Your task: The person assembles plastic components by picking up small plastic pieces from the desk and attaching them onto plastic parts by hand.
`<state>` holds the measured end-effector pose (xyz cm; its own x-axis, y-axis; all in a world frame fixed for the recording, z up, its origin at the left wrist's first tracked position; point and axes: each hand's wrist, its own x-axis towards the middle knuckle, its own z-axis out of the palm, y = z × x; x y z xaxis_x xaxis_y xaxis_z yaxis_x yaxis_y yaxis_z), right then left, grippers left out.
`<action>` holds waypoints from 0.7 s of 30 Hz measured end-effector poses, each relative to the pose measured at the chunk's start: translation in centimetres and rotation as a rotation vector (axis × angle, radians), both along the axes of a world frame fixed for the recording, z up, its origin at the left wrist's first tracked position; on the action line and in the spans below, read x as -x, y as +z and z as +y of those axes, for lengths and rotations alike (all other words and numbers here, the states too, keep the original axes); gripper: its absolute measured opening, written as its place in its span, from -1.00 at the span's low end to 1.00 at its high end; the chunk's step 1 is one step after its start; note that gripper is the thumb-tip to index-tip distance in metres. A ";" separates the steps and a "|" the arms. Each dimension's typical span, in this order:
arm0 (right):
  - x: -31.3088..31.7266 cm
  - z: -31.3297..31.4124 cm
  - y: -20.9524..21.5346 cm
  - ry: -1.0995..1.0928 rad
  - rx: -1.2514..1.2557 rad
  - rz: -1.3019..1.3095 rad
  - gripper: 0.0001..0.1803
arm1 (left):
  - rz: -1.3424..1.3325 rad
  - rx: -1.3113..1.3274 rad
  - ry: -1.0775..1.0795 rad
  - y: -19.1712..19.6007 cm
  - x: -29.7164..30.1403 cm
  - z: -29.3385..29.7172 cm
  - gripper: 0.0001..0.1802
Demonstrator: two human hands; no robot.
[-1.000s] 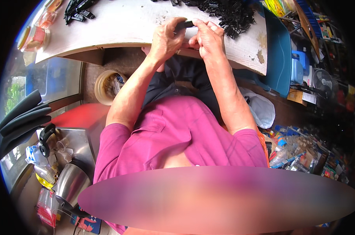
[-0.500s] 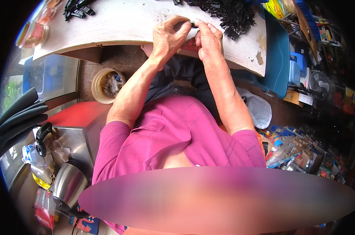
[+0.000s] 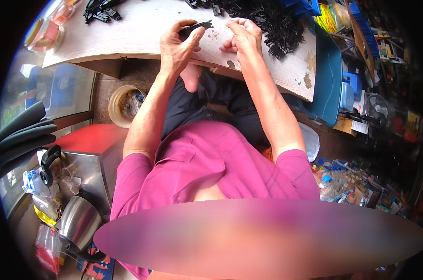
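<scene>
My left hand is closed on a slim black plastic part, which sticks out past the thumb and fingers toward the right. It is held just above the near edge of the pale worktable. To the right, apart from that part, my right hand has its thumb and forefinger pinched together and its other fingers curled. Whatever may be between those fingertips is too small to make out. Beyond my right hand lies a big heap of black plastic parts. A smaller cluster of similar parts lies at the far left.
Lidded jars stand at the table's left end. A blue tray sits behind the heap, and a teal bin is beside the table's right end. Below are a waste bucket, a red-topped cabinet and a steel kettle.
My hands were together over the table edge and have moved apart. The left, with the black part, went leftward; the right let go of that part and shifted slightly.
</scene>
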<state>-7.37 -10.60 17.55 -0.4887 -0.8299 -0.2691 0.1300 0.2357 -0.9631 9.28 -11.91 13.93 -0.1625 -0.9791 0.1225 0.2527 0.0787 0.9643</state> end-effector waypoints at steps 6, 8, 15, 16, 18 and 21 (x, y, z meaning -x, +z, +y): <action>-1.8 -3.6 -0.6 -0.037 -0.097 0.370 -0.49 | -0.090 0.094 0.017 -0.6 -0.4 0.2 -0.67; -2.1 -4.0 -0.6 -0.021 -0.138 0.481 -0.50 | -0.030 0.065 0.022 -0.6 -0.4 0.1 -0.67; -1.2 -5.9 -2.2 -0.018 -0.198 0.809 -0.57 | 0.080 0.085 0.007 -0.8 -0.1 -0.2 -0.66; -1.6 -5.9 -2.1 -0.029 -0.156 0.867 -0.61 | 0.097 0.062 0.018 -0.7 -0.2 -0.2 -0.66; -1.7 -5.3 -1.5 -0.010 -0.194 0.774 -0.58 | 0.117 0.042 0.032 -0.8 -0.3 -0.3 -0.67; -1.3 -4.6 -0.9 0.022 -0.221 0.626 -0.58 | 0.170 0.074 0.083 -1.1 -0.2 -1.1 -0.65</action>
